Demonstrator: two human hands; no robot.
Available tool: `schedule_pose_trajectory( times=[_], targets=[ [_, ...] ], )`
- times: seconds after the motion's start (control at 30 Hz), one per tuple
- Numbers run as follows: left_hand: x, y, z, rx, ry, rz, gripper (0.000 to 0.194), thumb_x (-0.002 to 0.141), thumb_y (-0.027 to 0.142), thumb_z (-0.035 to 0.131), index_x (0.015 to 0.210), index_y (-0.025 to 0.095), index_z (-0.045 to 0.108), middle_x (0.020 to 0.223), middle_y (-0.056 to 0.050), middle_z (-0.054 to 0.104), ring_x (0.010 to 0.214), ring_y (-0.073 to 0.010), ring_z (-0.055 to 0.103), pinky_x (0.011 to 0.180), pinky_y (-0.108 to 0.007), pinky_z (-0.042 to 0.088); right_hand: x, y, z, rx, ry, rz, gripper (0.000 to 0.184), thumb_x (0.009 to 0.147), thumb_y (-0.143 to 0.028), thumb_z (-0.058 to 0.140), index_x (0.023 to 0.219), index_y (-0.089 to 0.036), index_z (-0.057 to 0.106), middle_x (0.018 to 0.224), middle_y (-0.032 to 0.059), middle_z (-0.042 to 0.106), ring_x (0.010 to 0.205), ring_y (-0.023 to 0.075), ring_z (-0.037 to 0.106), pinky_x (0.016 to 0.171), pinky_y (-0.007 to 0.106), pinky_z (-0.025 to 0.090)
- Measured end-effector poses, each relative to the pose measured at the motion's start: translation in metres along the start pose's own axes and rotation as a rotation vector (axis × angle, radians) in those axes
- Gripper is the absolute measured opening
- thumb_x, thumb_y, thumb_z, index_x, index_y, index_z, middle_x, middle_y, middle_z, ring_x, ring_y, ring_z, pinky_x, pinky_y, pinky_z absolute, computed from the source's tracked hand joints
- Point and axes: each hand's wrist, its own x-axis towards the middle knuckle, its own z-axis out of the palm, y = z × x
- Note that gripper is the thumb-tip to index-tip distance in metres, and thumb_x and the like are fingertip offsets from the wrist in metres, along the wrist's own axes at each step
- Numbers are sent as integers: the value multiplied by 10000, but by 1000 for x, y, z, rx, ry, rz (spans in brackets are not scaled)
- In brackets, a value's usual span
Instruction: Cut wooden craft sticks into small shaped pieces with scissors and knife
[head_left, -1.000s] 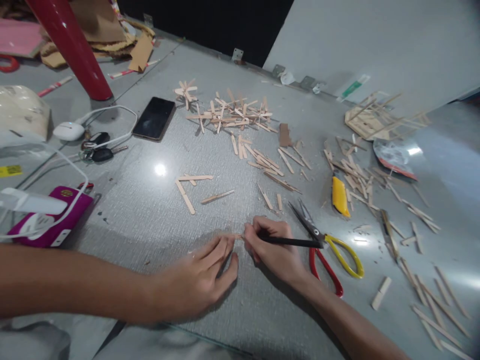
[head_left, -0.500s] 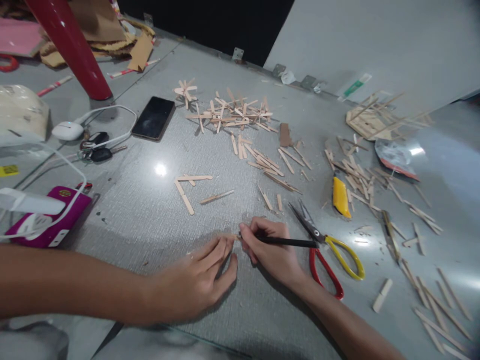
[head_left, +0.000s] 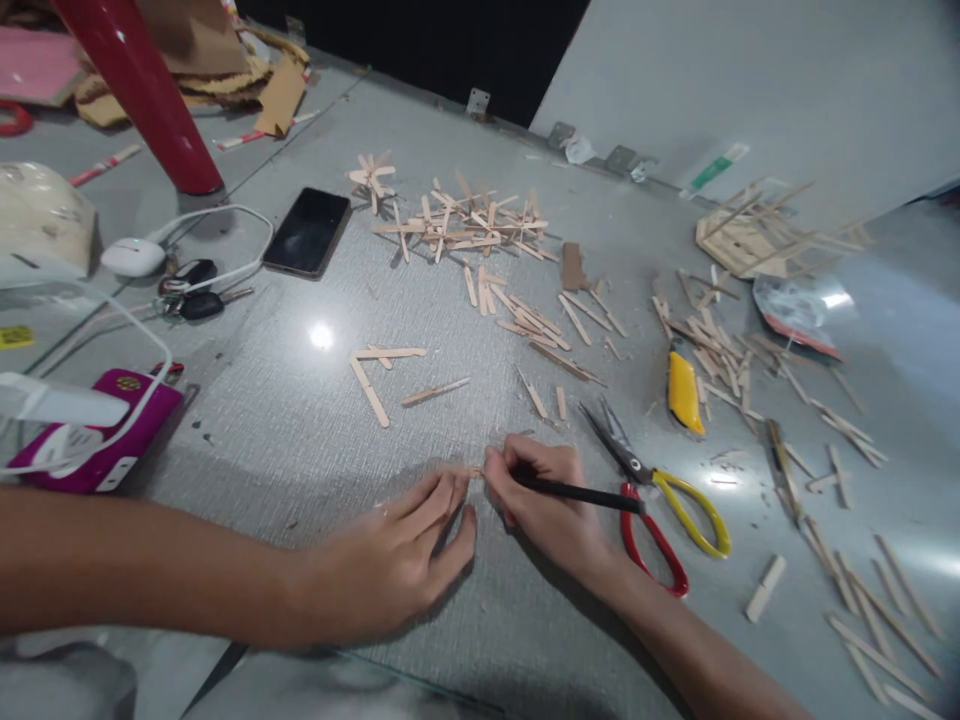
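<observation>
My left hand [head_left: 397,560] lies flat on the grey tabletop, fingers stretched out and pressing on a small wooden stick [head_left: 469,472], most of which is hidden under the fingertips. My right hand [head_left: 544,500] is closed round a thin black pencil [head_left: 581,493], with its tip at the free end of that stick. The two hands almost touch at the middle front of the table.
Red-and-yellow scissors [head_left: 660,500] lie just right of my right hand, beside a yellow cutter [head_left: 684,392]. Several loose wooden sticks [head_left: 480,225] are scattered across the middle and right. A black phone [head_left: 307,232], keys [head_left: 191,300], a magenta box [head_left: 101,440] and a red post [head_left: 146,95] are at the left.
My right hand has shifted slightly over the stick's end with the pencil, first left, then back. The left hand has stayed in place.
</observation>
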Motion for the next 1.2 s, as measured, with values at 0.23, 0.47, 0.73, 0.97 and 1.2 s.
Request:
schedule_pose_trajectory(
  times=[0.23,0.47,0.73,0.97,1.2],
  targets=[
    [1,0,-1,4,6,-10,374,934,177,581,1241,-32,626,1264,-307,687,1254,-366,647,1178,-472,425,-1,3,1,81,-25,29,459,961,-402,597,566,-243,426,408,-56,492,348,87,444,381,214,343],
    [2,-1,-3,-13,-12,-1,390,940,183,577,1254,-44,622,1273,-324,676,1263,-378,640,1172,-481,429,1,1,3,145,-40,62,478,933,-449,666,554,-236,467,400,-54,510,322,83,453,362,210,357],
    [2,0,-2,2,-10,0,389,939,193,574,1254,-32,620,1269,-308,686,1261,-368,643,1184,-490,412,1,5,4,143,-38,80,458,929,-440,676,569,-232,484,408,-61,506,311,82,449,350,212,338],
    [1,0,-2,-1,-10,-7,419,937,211,606,1265,-48,612,1287,-329,665,1278,-370,625,1196,-486,393,-1,5,3,109,-30,60,484,950,-425,653,554,-232,452,410,-61,478,349,80,427,381,221,323],
    [1,0,-1,-12,8,-8,420,929,212,622,1255,-53,616,1267,-330,673,1262,-373,633,1190,-494,399,-1,5,4,106,-21,57,474,974,-424,603,564,-237,456,403,-62,476,329,80,420,360,213,324]
  ],
)
